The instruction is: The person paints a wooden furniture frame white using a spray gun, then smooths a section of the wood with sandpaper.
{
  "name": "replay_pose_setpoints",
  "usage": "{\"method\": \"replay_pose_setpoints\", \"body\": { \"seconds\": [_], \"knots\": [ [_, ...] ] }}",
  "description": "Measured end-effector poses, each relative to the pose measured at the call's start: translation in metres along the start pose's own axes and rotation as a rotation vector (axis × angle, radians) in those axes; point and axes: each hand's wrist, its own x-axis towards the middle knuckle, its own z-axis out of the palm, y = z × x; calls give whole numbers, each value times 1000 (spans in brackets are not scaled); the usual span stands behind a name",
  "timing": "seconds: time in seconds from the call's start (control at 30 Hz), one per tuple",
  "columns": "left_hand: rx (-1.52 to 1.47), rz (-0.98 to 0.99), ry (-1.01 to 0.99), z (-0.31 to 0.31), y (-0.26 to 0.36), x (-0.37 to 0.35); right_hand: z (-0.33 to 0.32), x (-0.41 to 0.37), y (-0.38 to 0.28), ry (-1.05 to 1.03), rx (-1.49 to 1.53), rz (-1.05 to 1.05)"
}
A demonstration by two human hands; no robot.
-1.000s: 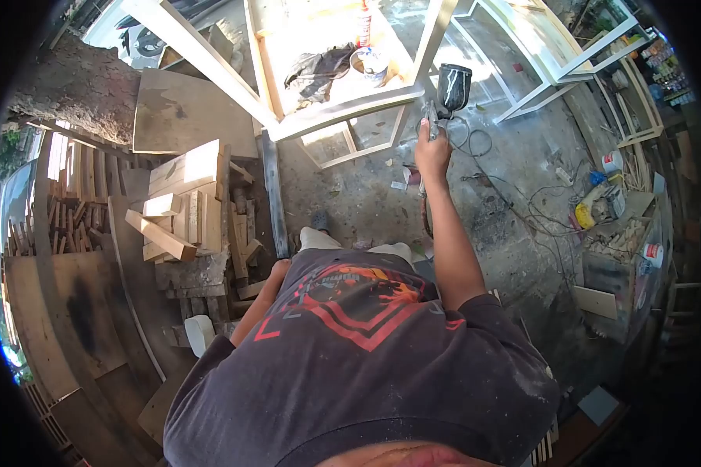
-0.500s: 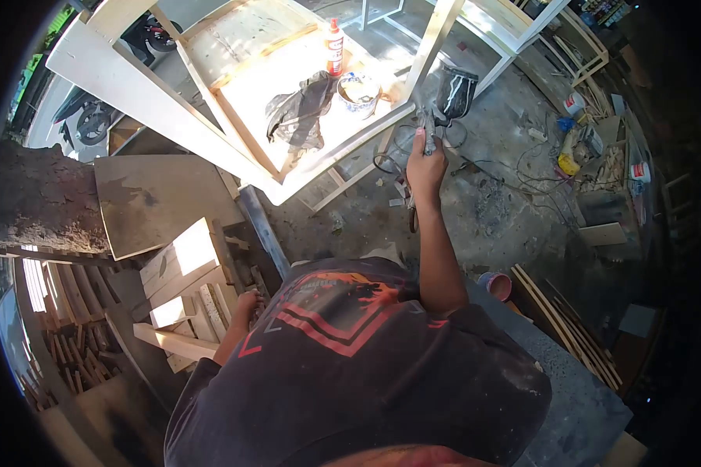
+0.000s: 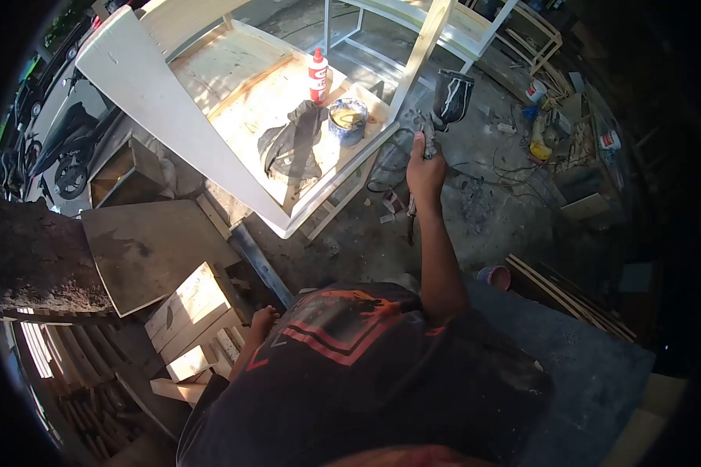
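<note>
My right hand (image 3: 427, 177) is closed around the handle of a spray gun (image 3: 430, 138), held out in front of me. The gun's dark cup (image 3: 452, 97) sits at its upper right, and a hose runs down below my hand. By my left side, my left hand (image 3: 265, 318) hangs low with its fingers curled and nothing visible in them. Beyond the gun stands a white-painted wooden frame (image 3: 187, 128). On its panel rest a red squeeze bottle (image 3: 317, 76), a paint-stained pot (image 3: 347, 122) and a crumpled dark cloth or bag (image 3: 292, 145).
Wooden pieces (image 3: 191, 311) lie near my left hand, with a brown board (image 3: 156, 245) beyond them. A grey tabletop (image 3: 580, 350) is at my right. Cables and tubs lie on the concrete floor (image 3: 483, 202). Motorbikes (image 3: 74, 156) stand at upper left.
My view has shifted, so the frame and the things on it appear lower. My right hand still holds the spray gun in nearly the same place. My left hand appears slightly lower and further right.
</note>
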Motion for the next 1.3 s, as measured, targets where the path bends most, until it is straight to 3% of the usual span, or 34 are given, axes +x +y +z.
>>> {"method": "replay_pose_setpoints", "body": {
  "seconds": [0.13,0.17,0.23,0.4,0.5,0.57,0.77,1.03,1.3],
  "knots": [
    [-29,-138,32,-1,-27,29,-38,24,-61,67,160,-72],
    [82,-108,-3,-2,-32,36,-48,31,-77,76,196,-91],
    [330,-17,-57,-6,-37,48,-62,46,-107,145,166,-168],
    [991,443,-99,-8,-31,86,-83,81,-158,209,242,-274],
    [1112,600,-84,-9,-27,100,-84,96,-172,246,232,-304],
    [1078,551,-77,-9,-21,101,-80,107,-168,342,131,-424],
    [966,409,-95,-16,-5,81,-72,75,-139,182,111,-203],
    [777,227,-83,-36,-15,51,-48,29,-72,54,-80,-66],
    [711,210,-86,-28,-13,44,-87,82,-157,266,117,-242]
  ]
}}
